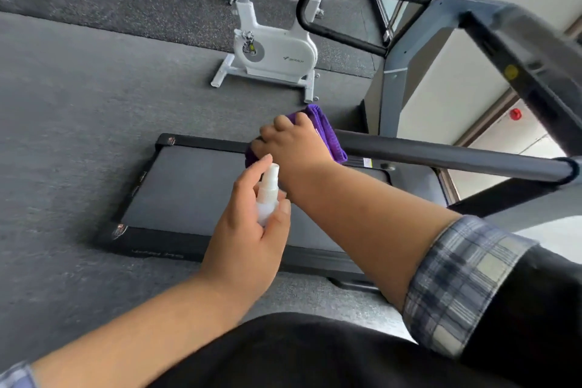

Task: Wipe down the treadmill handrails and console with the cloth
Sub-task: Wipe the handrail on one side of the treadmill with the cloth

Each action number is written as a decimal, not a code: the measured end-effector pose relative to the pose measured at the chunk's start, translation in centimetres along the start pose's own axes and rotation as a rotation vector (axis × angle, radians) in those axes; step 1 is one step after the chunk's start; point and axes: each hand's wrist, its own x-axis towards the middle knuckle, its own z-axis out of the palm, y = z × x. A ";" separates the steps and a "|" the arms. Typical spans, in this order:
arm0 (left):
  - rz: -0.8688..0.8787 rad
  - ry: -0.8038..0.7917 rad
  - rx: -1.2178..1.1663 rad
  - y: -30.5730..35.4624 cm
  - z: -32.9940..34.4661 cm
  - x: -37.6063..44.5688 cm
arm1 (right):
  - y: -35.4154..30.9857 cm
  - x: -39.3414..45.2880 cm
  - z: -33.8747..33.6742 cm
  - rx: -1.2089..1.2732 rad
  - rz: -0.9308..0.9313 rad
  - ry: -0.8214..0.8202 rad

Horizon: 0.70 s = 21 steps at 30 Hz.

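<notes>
**Cloth on near handrail, spray bottle in other hand**

My right hand (291,143) grips the purple cloth (327,132), fingers curled over it, clamping it onto the near handrail (447,157). The cloth is wrapped around the free end of that rail, folds hanging off the far side. The rail is a black padded bar; its long axis runs across the view from my right hand to the treadmill frame (516,41) at right, free end pointing left.

My left hand (248,230) holds a small white spray bottle (267,195), just this side of the near handrail and below my right wrist. Thumb and fingers wrap its body, index finger raised beside the nozzle. The bottle stands roughly upright, nozzle end up toward the cloth.

The 2nd handrail (346,9) is a black loop beyond the near handrail, well apart. The treadmill belt (195,186) lies under the near handrail. A white exercise bike (271,50) stands on the floor beyond it. The plaid cuff (456,287) is rolled back on my right arm.
</notes>
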 end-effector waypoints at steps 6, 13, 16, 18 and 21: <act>0.021 0.056 -0.018 1.2 1.6 0.8 | 3.3 -2.7 1.1 0.157 0.184 0.114; 0.052 0.003 -0.024 3.4 5.1 0.0 | 7.4 -6.9 2.3 0.276 0.281 0.152; 0.062 -0.044 -0.010 4.6 7.4 -0.1 | 9.3 -9.0 3.3 0.282 0.281 0.159; 0.060 -0.075 -0.009 5.3 9.0 -0.2 | 10.8 -10.4 4.0 0.291 0.288 0.160; 0.064 -0.102 -0.005 6.5 11.7 -0.5 | 13.4 -13.1 4.9 0.314 0.303 0.148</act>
